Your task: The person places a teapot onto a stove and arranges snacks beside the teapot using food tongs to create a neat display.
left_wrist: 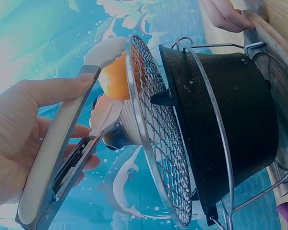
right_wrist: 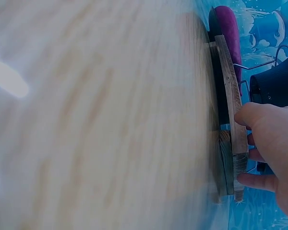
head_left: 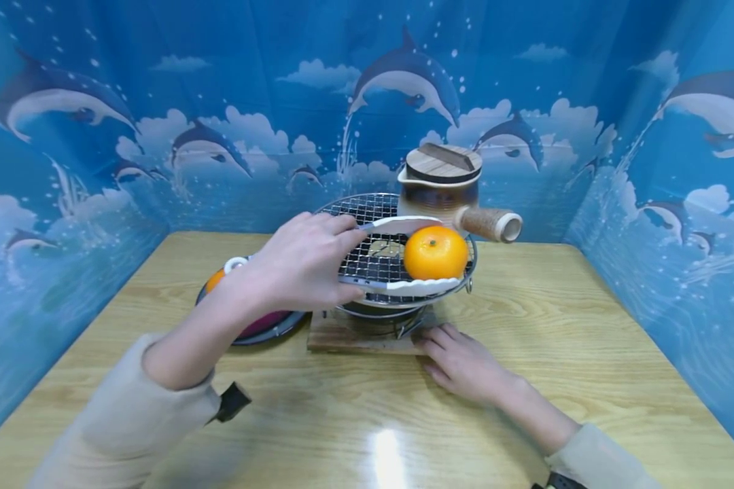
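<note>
My left hand (head_left: 308, 265) grips metal tongs (head_left: 404, 224) with white tips. The tongs pinch an orange (head_left: 435, 252) at the front right of a round wire grill (head_left: 367, 210). In the left wrist view the orange (left_wrist: 116, 79) sits between the tongs (left_wrist: 62, 158) right against the mesh (left_wrist: 158, 129). The grill lies on a small black stove (left_wrist: 230, 120) that stands on a wooden base (head_left: 342, 336). My right hand (head_left: 459, 360) lies on the table with its fingers touching the base's front right edge; the right wrist view shows this hand (right_wrist: 271, 143) against the board (right_wrist: 230, 110).
A brown clay pot (head_left: 443, 187) with a wooden lid and a wrapped side handle stands at the back of the grill. Left of the stove, a dark plate (head_left: 275, 329) holds another orange and something purple. Blue dolphin-print walls enclose the wooden table (head_left: 587, 339).
</note>
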Demonstrator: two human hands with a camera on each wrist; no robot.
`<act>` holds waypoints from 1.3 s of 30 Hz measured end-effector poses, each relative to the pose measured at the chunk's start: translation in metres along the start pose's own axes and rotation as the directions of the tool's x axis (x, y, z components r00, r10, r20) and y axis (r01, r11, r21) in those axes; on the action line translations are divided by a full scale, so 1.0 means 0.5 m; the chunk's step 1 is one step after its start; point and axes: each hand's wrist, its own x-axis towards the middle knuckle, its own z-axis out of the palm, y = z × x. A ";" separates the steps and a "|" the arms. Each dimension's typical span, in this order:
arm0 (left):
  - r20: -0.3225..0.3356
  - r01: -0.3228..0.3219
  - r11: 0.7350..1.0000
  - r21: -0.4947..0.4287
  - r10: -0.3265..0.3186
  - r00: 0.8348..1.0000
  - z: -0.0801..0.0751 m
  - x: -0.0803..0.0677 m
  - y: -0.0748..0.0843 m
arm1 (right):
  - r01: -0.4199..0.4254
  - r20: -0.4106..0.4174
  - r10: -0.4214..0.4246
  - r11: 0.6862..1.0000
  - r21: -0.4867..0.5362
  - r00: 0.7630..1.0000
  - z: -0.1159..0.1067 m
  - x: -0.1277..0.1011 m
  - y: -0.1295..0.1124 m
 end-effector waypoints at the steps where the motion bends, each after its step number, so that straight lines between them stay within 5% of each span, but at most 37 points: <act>1: 0.002 0.001 1.000 -0.003 -0.001 1.000 -0.002 -0.001 0.000 | 0.003 -0.005 -0.003 1.000 0.002 1.000 0.000 0.000 0.000; 39: 0.034 0.001 0.999 -0.040 0.000 0.999 0.006 0.010 -0.007 | 0.000 0.014 0.001 1.000 -0.004 1.000 -0.004 0.002 -0.003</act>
